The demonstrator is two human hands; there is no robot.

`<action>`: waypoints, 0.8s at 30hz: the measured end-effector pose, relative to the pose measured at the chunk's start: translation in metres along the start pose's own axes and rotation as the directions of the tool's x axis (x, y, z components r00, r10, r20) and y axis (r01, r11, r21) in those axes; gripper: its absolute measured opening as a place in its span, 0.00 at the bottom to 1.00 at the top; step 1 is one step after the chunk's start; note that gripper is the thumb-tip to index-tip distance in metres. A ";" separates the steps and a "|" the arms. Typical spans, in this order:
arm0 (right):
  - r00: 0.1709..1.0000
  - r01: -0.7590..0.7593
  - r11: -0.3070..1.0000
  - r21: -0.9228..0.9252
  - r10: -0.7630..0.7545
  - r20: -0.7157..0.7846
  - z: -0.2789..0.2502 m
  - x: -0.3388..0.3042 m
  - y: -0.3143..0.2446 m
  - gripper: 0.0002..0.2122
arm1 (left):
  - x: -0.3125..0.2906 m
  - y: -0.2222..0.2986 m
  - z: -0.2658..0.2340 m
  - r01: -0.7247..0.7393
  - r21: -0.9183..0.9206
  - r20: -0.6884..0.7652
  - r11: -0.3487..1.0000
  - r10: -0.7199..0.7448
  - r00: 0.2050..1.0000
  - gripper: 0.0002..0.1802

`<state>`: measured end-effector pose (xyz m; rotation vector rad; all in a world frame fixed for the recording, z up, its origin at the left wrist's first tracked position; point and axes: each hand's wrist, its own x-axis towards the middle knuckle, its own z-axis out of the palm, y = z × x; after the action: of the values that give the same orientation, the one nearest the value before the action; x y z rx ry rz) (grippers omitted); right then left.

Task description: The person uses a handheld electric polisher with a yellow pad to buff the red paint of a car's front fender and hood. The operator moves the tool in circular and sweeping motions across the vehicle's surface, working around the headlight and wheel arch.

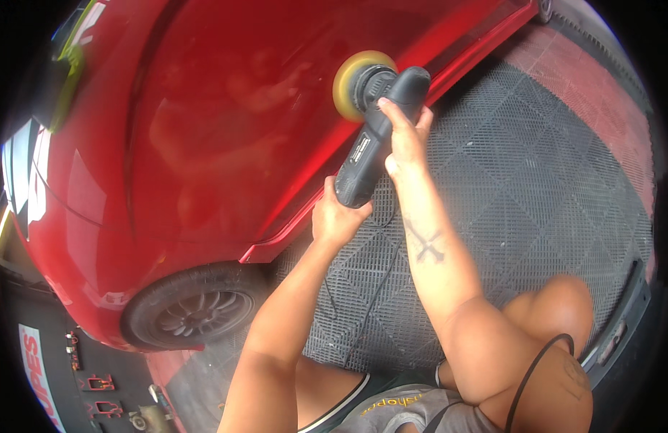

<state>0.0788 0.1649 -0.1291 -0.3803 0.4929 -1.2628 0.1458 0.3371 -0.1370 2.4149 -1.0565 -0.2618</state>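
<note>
A black car polisher (pixel 369 148) with a yellow round foam pad (pixel 344 88) is held in both my hands. The pad's face is turned to the lower side panel of a red car (pixel 226 123) and seems to touch it. My left hand (pixel 337 216) wraps round the rear end of the polisher's body. Closer to the head of the tool, my right hand (pixel 406 141) grips the body, thumb on top. A dark power cord (pixel 377 289) trails below the tool onto the floor.
The car's wheel (pixel 197 307) is at the lower left, beside my left forearm. Grey grid floor tiles (pixel 507 166) lie under me, with a red tile strip (pixel 579 94) beyond. Tools hang on a dark wall (pixel 103 386) at the lower left. A black board or tray (pixel 616 332) lies at the right.
</note>
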 end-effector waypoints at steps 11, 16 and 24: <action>0.987 -0.153 0.979 0.133 0.158 -0.027 -0.046 -0.021 0.048 0.42 | -0.021 -0.023 -0.012 0.085 0.322 0.041 0.943 -0.104 0.994 0.51; 0.922 -0.372 0.897 0.241 0.386 -0.014 -0.041 -0.107 0.094 0.44 | -0.070 -0.090 -0.060 0.150 0.464 0.004 0.873 -0.172 0.985 0.51; 0.767 -0.638 0.746 0.189 0.596 0.237 -0.046 -0.198 0.155 0.35 | -0.135 -0.178 -0.142 0.165 0.612 0.025 0.774 -0.227 0.974 0.45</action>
<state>0.1344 0.3973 -0.2216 -0.0719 0.2682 -0.6178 0.2176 0.5896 -0.1072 3.1357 -1.0427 -0.1152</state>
